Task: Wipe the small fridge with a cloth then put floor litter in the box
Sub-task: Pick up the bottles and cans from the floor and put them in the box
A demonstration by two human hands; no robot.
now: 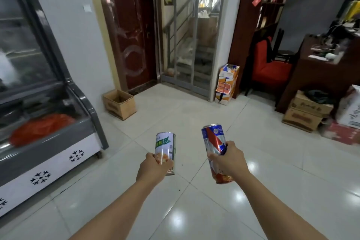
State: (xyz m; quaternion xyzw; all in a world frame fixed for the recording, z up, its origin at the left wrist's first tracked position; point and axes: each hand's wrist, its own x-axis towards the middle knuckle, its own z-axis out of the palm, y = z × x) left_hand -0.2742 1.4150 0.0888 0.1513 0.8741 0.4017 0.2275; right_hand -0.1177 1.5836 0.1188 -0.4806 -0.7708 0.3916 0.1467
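Both hands hold cans, labels unreadable.

An arrow sign hangs beside the door; can lettering is unreadable.

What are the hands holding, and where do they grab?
The left hand holds a white can near its bottom. The right hand holds a blue and red can around its middle.
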